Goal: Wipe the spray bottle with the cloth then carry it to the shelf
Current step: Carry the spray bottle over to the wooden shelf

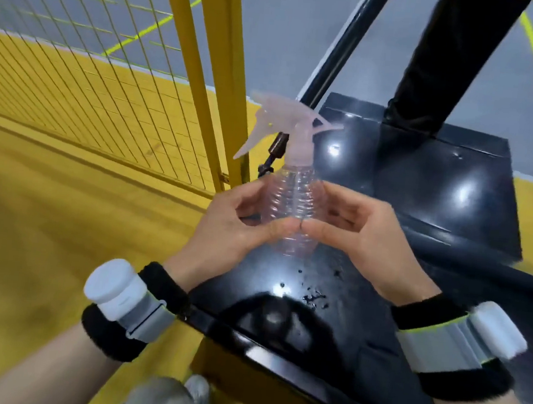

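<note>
Nearest, both forearms wore black wristbands carrying grey-and-white sensor units (120, 298). Below them a glossy black bench (422, 190) reflected ceiling lights, with dark specks scattered on its near part. Above it the left hand (240, 223) and right hand (358, 232) together clasped the clear ribbed spray bottle (291, 201), thumbs nearly touching, pink trigger head upright and pointing left. Left lay yellow floor (39, 212); farther off a yellow mesh fence (109, 66) and grey floor beyond.
</note>
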